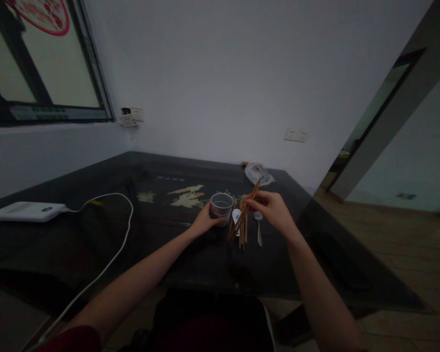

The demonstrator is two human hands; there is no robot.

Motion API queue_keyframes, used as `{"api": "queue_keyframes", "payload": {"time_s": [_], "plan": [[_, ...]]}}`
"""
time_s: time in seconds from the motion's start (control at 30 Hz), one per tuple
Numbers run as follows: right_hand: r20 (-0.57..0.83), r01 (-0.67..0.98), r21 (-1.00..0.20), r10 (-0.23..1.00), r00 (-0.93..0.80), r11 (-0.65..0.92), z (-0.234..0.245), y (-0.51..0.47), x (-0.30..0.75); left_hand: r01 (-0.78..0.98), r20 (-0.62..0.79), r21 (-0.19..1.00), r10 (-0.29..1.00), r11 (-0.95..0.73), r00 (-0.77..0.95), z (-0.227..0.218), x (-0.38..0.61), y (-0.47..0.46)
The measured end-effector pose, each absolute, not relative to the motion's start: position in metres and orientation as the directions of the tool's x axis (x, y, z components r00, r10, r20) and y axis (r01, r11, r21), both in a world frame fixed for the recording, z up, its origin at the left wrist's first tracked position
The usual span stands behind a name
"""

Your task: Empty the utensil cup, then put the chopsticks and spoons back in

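Observation:
My left hand [205,220] is wrapped round a grey, see-through cup [222,201], which stands upright with its mouth facing up. In my right hand [269,206] I pinch a few brown chopsticks [242,216], tilted with their upper ends pointing away from me. More chopsticks [246,230] lie on the dark table just below them. Between the cup and these sticks rests a white spoon [236,215] with a blue mark, partly covered by chopsticks. A metal spoon [259,232] lies to the right, its bowl close under my right hand.
A crumpled clear plastic bag [258,173] sits at the table's far edge, near the wall. At the left lies a white power bank [27,211], its white cable [126,230] running down toward my left arm. The black table [161,264] has a floral pattern.

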State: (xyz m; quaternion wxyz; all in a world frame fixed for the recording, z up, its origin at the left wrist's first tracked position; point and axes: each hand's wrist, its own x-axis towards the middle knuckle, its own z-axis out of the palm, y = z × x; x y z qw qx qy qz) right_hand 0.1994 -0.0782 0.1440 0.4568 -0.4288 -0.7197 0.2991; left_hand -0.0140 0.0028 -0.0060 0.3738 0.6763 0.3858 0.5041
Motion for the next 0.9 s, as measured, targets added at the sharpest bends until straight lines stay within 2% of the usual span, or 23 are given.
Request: {"api": "queue_keyframes", "payload": {"time_s": [0.1, 0.3, 0.43, 0.6, 0.8, 0.9], "plan": [[0.435, 0.302, -0.824, 0.877, -0.202, 0.479, 0.163, -0.076, 0.202, 0.152, 0.378, 0.899, 0.904, -0.41, 0.199, -0.004, -0.015, 0.001], [0.617, 0.267, -0.739, 0.781, -0.103, 0.619, 0.211, -0.054, 0.2, 0.19, 0.346, 0.904, 0.917, -0.382, 0.196, 0.0, -0.018, 0.002], [0.669, 0.25, -0.701, 0.738, -0.095, 0.668, 0.218, -0.022, 0.186, 0.202, 0.334, 0.904, 0.918, -0.376, 0.213, 0.005, -0.019, 0.0], [0.54, 0.327, -0.735, 0.805, -0.245, 0.594, 0.186, 0.022, 0.156, 0.12, 0.328, 0.924, 0.913, -0.364, 0.243, 0.004, -0.018, 0.001], [0.36, 0.399, -0.796, 0.886, -0.293, 0.455, 0.144, 0.053, 0.142, 0.099, 0.324, 0.93, 0.917, -0.353, 0.231, 0.001, -0.017, 0.004], [0.335, 0.418, -0.797, 0.894, -0.297, 0.437, 0.132, 0.057, 0.144, 0.11, 0.312, 0.933, 0.921, -0.344, 0.232, 0.004, -0.016, 0.003]]}}
